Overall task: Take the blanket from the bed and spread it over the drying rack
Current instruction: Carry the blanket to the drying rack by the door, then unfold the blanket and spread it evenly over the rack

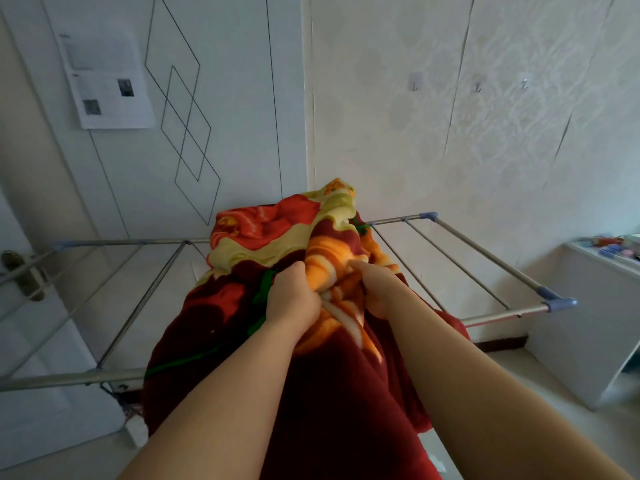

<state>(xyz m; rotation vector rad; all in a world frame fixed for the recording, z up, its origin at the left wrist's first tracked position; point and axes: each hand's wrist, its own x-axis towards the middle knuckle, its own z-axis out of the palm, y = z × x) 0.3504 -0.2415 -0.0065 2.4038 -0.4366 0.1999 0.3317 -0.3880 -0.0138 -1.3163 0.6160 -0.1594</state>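
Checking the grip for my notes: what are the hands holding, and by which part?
Both grip the blanket. The left hand clutches a bunched orange fold over the drying rack; the right hand grips the same bunch alongside.

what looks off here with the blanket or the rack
The blanket is bunched in a heap over the middle of the drying rack, not spread; the rails on both sides are bare. The left hand and right hand grip its folds. The wallpaper seams look split.
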